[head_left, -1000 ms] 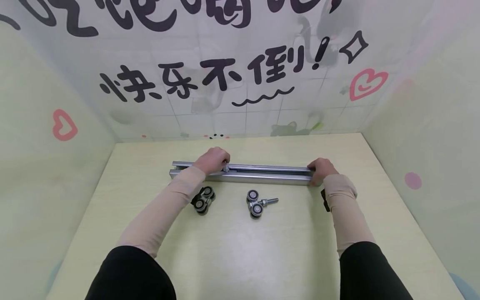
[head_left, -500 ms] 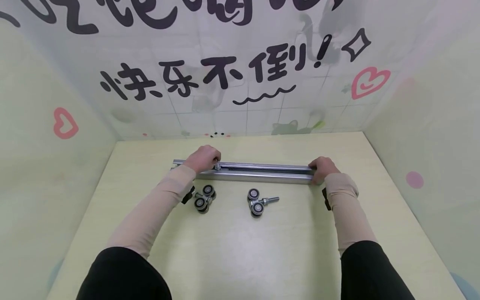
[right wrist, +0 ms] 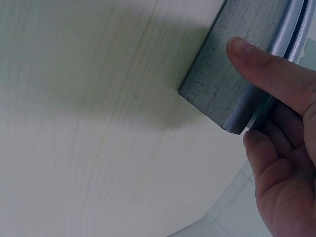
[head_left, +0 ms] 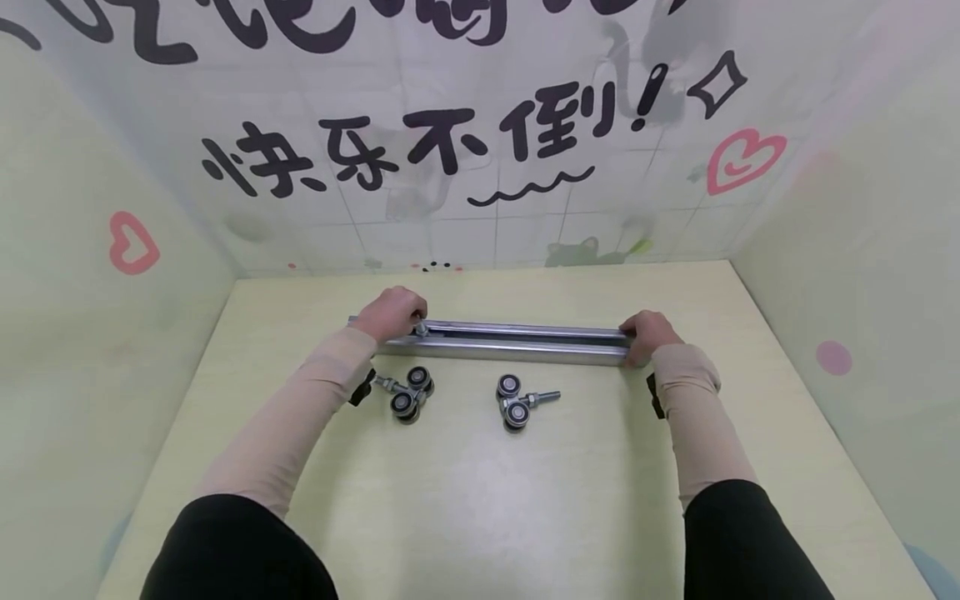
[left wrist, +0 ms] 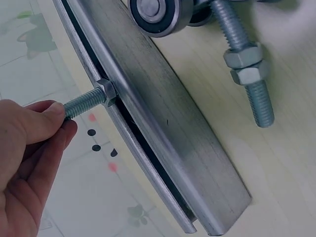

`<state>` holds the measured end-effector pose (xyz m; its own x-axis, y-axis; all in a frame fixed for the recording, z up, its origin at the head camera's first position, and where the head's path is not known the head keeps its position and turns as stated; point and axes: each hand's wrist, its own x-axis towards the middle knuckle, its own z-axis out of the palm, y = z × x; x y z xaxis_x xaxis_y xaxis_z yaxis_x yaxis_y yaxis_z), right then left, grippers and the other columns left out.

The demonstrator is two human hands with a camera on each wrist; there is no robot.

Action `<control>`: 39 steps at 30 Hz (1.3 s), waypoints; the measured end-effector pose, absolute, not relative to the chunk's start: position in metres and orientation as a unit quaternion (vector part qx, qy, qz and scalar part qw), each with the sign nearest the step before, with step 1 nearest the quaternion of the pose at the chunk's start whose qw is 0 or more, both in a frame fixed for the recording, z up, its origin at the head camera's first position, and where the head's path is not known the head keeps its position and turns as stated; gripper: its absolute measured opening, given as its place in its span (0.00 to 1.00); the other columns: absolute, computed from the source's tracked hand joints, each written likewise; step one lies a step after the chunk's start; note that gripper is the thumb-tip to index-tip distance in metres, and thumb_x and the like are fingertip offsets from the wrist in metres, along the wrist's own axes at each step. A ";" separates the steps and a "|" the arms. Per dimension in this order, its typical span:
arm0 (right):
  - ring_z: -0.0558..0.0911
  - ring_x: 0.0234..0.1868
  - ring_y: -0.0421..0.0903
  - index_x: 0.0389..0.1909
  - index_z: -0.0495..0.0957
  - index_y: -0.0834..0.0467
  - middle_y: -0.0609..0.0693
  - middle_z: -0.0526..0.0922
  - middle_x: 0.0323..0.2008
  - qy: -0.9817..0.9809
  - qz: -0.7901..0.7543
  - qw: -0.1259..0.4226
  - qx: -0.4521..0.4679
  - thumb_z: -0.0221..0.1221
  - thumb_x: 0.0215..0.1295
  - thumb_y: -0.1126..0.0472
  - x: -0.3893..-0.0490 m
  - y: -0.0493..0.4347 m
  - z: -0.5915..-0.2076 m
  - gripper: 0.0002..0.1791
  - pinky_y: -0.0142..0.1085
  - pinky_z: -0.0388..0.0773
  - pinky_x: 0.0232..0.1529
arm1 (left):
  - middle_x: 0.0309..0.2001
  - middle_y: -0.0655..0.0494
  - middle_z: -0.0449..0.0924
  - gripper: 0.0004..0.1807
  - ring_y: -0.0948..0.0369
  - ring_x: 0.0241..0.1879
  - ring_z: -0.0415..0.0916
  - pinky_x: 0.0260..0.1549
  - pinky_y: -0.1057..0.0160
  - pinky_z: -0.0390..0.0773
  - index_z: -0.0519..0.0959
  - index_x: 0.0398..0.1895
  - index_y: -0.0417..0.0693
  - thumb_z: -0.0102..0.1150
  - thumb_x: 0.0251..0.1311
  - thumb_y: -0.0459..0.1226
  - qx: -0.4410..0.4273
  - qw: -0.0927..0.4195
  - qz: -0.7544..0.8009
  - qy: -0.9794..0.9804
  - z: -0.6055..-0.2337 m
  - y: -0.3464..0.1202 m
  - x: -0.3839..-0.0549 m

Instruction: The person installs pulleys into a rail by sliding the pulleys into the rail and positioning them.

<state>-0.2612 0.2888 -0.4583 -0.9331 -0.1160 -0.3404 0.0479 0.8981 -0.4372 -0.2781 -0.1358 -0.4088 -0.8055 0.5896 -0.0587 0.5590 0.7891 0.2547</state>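
At your left hand (left wrist: 27, 136): thumb and fingers pinching one threaded bolt (left wrist: 85, 103), which stands out of the slot of a metal rail (left wrist: 163, 113). Rail: long axis left-to-right before you, left end nearer the bolt. Right end: your right hand (head_left: 651, 337), gripping. Nearer you: left roller trolley (head_left: 411, 394), right roller trolley (head_left: 514, 403).

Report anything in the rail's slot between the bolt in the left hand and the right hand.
Nothing visible stands in the slot between the bolt and the right hand, which grips the rail at one end. Two roller carriages lie on the table, outside the rail.
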 end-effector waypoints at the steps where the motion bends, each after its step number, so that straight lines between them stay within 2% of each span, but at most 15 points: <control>1: 0.71 0.51 0.61 0.51 0.73 0.68 0.67 0.74 0.51 0.957 -0.224 0.183 -0.018 0.70 0.29 0.71 -0.261 0.289 -0.459 0.38 0.53 0.66 0.56 | 0.33 0.45 0.82 0.09 0.51 0.37 0.78 0.40 0.57 0.78 0.81 0.31 0.37 0.53 0.49 0.21 0.305 0.067 0.114 0.943 -0.409 -0.137 -0.278; 12: 0.73 0.50 0.61 0.50 0.73 0.69 0.66 0.76 0.49 0.958 -0.220 0.179 -0.025 0.71 0.26 0.69 -0.260 0.289 -0.458 0.39 0.52 0.67 0.55 | 0.33 0.44 0.82 0.09 0.49 0.36 0.79 0.40 0.56 0.78 0.81 0.31 0.35 0.54 0.49 0.21 0.296 0.070 0.113 0.946 -0.407 -0.149 -0.279; 39: 0.72 0.49 0.61 0.51 0.73 0.69 0.67 0.76 0.49 0.960 -0.217 0.171 -0.032 0.70 0.28 0.69 -0.259 0.287 -0.456 0.39 0.52 0.67 0.55 | 0.34 0.42 0.81 0.11 0.49 0.37 0.78 0.40 0.55 0.78 0.80 0.33 0.34 0.50 0.49 0.20 0.252 0.088 0.122 0.956 -0.406 -0.165 -0.280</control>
